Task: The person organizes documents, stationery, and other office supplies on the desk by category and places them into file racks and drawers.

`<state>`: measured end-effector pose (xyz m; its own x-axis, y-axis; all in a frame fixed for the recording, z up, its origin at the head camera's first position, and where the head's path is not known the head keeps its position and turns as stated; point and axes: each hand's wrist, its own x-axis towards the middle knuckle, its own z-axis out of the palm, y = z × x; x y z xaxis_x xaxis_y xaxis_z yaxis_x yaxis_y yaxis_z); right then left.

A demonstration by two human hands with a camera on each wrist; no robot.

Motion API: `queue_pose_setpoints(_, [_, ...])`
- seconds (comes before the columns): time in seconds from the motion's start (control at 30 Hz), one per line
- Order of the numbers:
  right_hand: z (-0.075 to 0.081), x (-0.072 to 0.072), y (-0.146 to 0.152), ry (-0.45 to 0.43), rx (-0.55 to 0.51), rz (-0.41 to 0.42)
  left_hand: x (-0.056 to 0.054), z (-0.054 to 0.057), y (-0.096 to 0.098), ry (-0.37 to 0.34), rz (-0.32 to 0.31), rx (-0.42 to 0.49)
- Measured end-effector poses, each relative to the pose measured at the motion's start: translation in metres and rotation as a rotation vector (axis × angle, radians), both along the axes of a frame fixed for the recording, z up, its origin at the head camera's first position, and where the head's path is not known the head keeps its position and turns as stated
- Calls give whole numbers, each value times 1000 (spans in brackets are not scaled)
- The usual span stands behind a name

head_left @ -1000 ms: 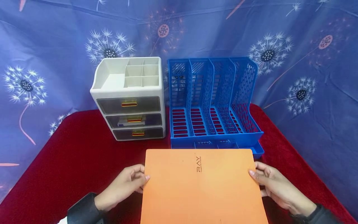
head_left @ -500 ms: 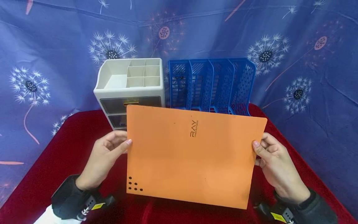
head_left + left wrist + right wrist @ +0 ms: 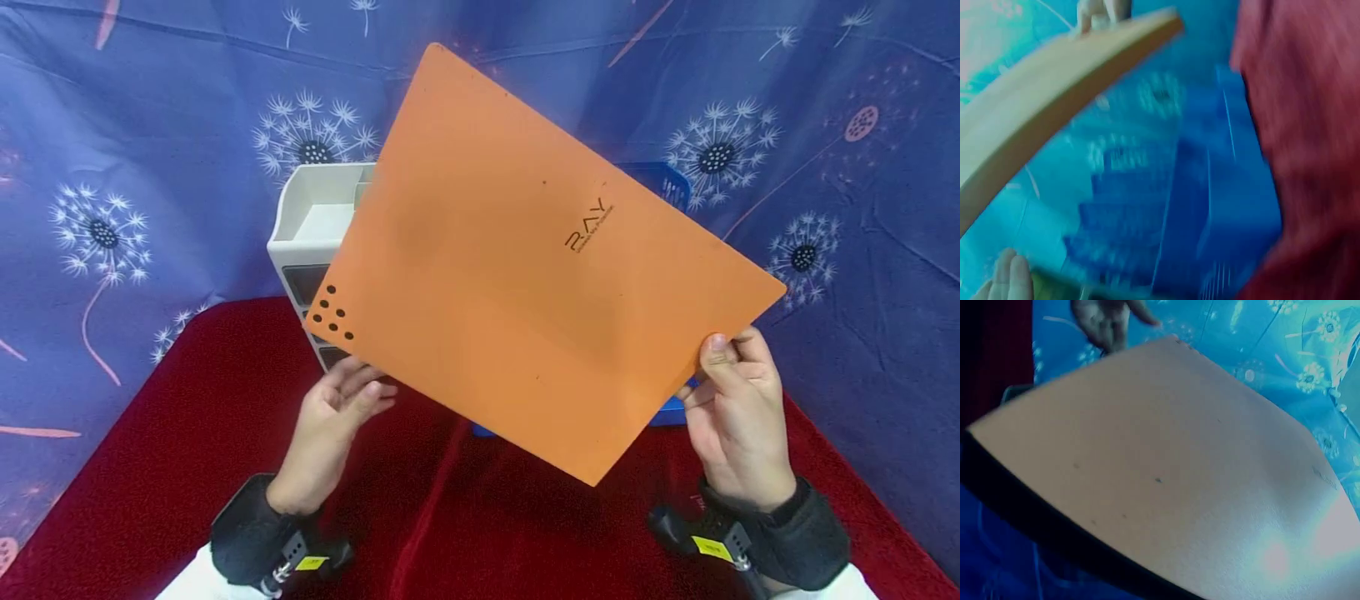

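A flat orange case (image 3: 510,250) with "RAY" printed on it and several black dots near one corner is held up at a steep tilt. My right hand (image 3: 738,417) pinches its lower right edge, thumb on the front face and fingers behind. Just below the dotted corner is my left hand (image 3: 326,433), its fingers loosely extended and not gripping. The right wrist view shows that left hand (image 3: 1104,322) beyond the far edge of the case. Much of a blue file rack (image 3: 663,183) and part of a white drawer unit (image 3: 318,221) are hidden behind the case.
Red cloth (image 3: 187,433) covers the table, and a blue curtain with dandelion prints (image 3: 187,100) hangs behind and at both sides. In the left wrist view the blue rack (image 3: 1241,212) stands beside the red cloth.
The orange case has risen and rotated clockwise, its left end now high. My left hand has let go of the left edge and dropped below it; my right hand keeps its pinch.
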<state>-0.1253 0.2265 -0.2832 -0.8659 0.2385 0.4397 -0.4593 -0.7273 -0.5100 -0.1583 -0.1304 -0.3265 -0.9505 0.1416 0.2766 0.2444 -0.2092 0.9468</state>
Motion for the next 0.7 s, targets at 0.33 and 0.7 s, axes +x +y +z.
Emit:
queue_pose_setpoints(0.33, [31, -26, -42, -17, -54, -45, -3, 33, 46, 47, 52, 229])
queue_pose_setpoints(0.7, [38, -38, -60, 1, -136, -24, -11, 61, 49, 164, 136, 472])
